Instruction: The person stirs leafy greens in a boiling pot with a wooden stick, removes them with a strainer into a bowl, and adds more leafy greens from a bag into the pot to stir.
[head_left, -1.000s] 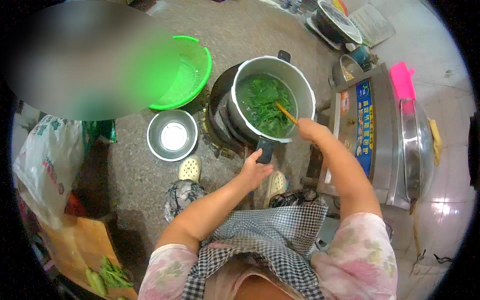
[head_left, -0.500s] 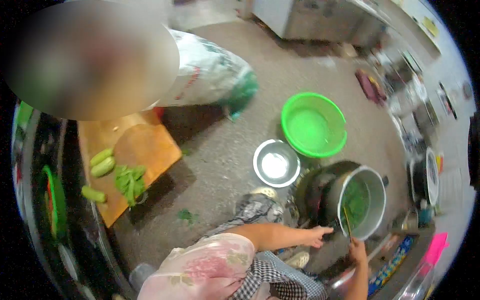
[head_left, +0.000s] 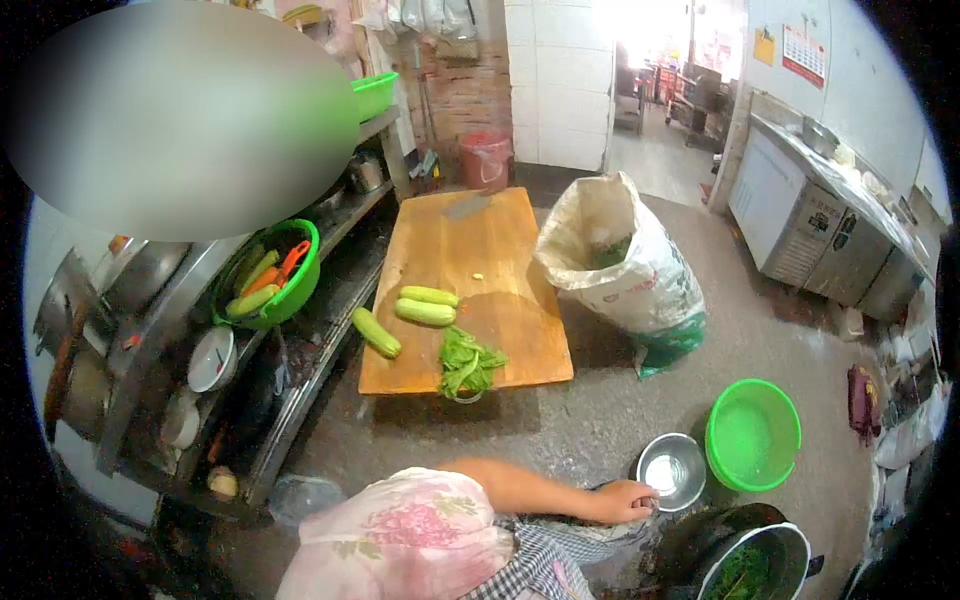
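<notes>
My left hand (head_left: 628, 502) is beside the near edge of a metal bowl (head_left: 671, 472), with its fingers curled; whether it grips the rim is hard to tell. At the lower right, the big pot (head_left: 800, 545) holds leafy greens (head_left: 738, 577) in liquid. My right hand is out of the frame. A wooden board (head_left: 470, 245) carries pale green squashes (head_left: 426, 312) and a bunch of leafy greens (head_left: 468, 362).
A green basin (head_left: 753, 435) stands right of the bowl. Behind it is a white sack (head_left: 640, 265). Shelving (head_left: 335, 350) with a green basket (head_left: 300, 290) of vegetables runs along the left. A steel counter (head_left: 830, 220) lies at the right.
The view has swung left toward the board and shelving. My left hand has moved from near the pot's handle to beside the metal bowl. My right hand, earlier on the stick in the pot, has left view.
</notes>
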